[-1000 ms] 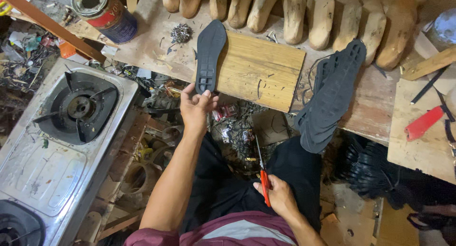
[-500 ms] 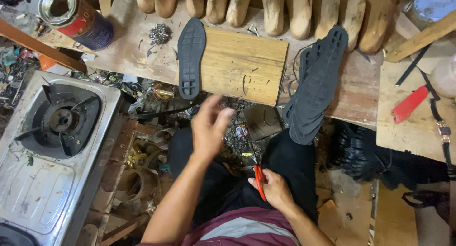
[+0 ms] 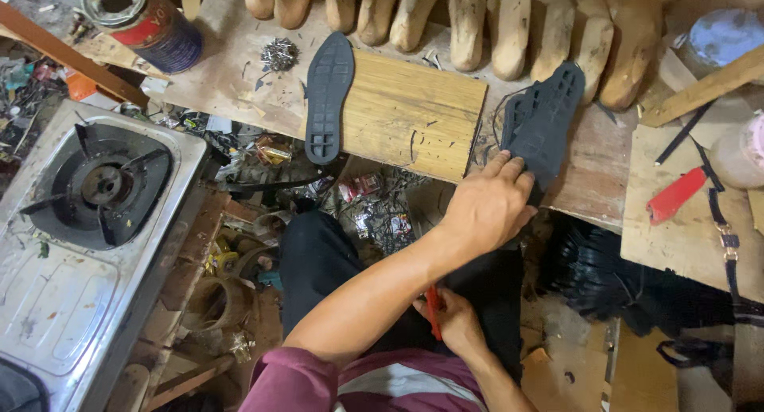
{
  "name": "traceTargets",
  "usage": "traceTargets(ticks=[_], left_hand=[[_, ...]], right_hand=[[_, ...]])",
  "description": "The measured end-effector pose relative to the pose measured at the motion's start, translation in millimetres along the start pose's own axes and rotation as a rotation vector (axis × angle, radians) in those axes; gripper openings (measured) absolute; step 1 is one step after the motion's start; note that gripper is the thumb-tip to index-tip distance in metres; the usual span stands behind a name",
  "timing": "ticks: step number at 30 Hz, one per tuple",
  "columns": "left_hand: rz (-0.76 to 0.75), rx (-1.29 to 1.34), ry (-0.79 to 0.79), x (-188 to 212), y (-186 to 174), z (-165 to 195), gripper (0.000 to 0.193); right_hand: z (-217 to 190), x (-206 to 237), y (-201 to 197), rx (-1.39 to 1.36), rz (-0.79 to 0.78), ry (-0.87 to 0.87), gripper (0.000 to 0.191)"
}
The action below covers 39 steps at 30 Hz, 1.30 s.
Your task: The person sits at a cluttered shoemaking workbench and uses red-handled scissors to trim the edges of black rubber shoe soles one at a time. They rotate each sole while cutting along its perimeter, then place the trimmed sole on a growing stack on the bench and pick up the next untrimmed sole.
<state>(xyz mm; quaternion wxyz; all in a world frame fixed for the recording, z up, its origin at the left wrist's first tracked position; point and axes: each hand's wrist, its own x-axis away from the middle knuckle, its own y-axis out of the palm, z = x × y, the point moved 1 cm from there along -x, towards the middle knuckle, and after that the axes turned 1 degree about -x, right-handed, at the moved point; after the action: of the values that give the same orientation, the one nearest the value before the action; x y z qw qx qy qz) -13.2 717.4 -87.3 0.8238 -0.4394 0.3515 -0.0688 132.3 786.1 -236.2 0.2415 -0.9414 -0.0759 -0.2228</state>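
The black rubber sole (image 3: 541, 122) lay on the workbench (image 3: 239, 78), just right of the bamboo board (image 3: 410, 114), and the left hand (image 3: 487, 207) had its fingers spread on the sole's lower end. Well below the board, the right hand (image 3: 454, 320) was clamped on a red-handled tool (image 3: 433, 312); a second sole (image 3: 329, 94) lay along the board's left edge.

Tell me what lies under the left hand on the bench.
The left hand rests on the heel end of a black shoe sole on the wooden bench. The covered heel part and bench edge beneath cannot be seen.
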Motion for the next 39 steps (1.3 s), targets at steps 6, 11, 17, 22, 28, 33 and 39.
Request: traceTargets(ticks=[6, 11, 17, 22, 28, 33, 39], left_hand=[[-0.023, 0.166, 0.03, 0, -4, -18, 0.02], [0.191, 0.263, 0.012, 13, -29, -40, 0.042], [0.25, 0.369, 0.022, 17, -47, -52, 0.029], [0.36, 0.417, 0.164, 18, -76, -35, 0.031], [0.512, 0.531, 0.138, 58, -164, -26, 0.04], [0.392, 0.87, -0.218, 106, -161, -40, 0.033], [0.234, 0.98, -0.702, 145, -77, -80, 0.036]], right_hand=[[-6, 1, 0, 0.087, 0.049, -0.058, 0.034], [-9, 3, 3, 0.072, -0.004, 0.005, 0.033], [-18, 5, 8, 0.097, -0.012, -0.051, 0.032], [-18, 7, 9, 0.153, 0.011, -0.054, 0.034], [1, -1, 6, -0.415, -0.08, 0.115, 0.038], [7, -4, -10, -0.797, -0.316, -0.294, 0.046], [-19, 4, 1, -0.532, -0.363, -0.365, 0.031]])
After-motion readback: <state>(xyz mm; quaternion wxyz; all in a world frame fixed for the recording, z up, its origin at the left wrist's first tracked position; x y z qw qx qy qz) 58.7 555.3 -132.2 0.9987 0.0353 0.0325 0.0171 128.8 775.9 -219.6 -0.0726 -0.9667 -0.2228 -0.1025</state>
